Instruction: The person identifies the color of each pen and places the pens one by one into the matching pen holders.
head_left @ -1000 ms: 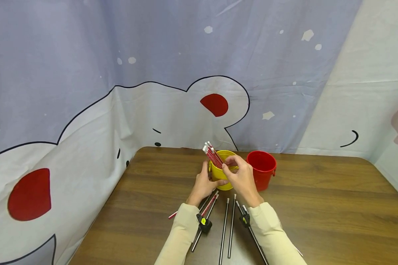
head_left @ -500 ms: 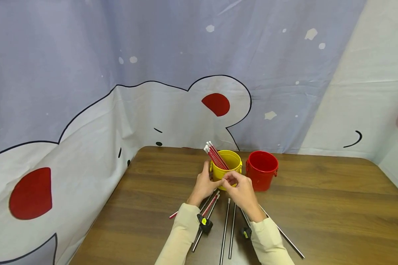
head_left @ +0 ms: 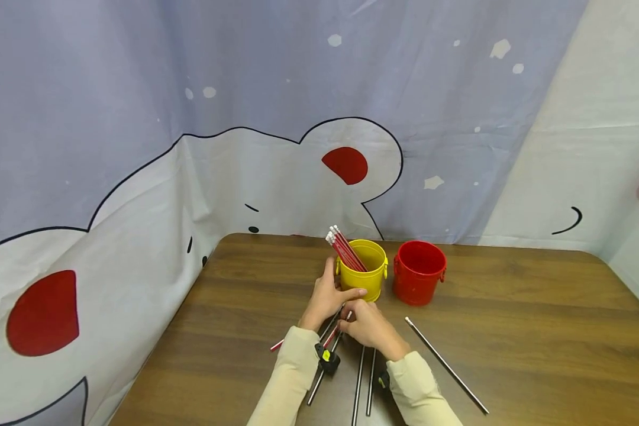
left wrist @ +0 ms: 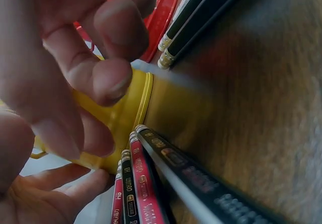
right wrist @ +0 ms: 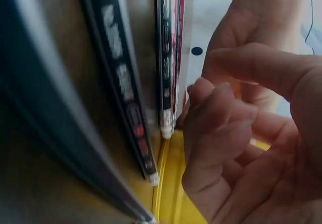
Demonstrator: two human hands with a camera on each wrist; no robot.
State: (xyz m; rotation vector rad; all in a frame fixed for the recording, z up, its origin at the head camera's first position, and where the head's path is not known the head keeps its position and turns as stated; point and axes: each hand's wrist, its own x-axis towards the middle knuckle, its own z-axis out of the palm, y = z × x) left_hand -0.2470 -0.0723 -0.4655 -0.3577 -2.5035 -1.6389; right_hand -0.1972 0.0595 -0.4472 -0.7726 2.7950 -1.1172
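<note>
In the head view, my left hand (head_left: pixel 325 302) holds the left side of the yellow bucket (head_left: pixel 364 285), thumb across its front. Several red pencils (head_left: pixel 346 251) with white eraser ends lean inside the bucket. My right hand (head_left: pixel 371 328) hovers low in front, fingers loosely bent with nothing visible between them. Just by its fingertips are a red pencil (left wrist: pixel 141 176) and dark pencils (left wrist: pixel 173 163), with eraser ends toward the bucket. In the right wrist view a dark pencil (right wrist: pixel 121 78) lies beside the right hand's bent fingers (right wrist: pixel 216 128).
A red bucket (head_left: pixel 416 287) stands right of the yellow one. One dark pencil (head_left: pixel 447 365) lies apart at the right on the wooden table (head_left: pixel 538 331). A printed curtain (head_left: pixel 277 183) hangs behind the table.
The right hand has moved from the yellow bucket's rim down toward the pencils in front, leaving the red pencils in the bucket. The left hand stays at the bucket.
</note>
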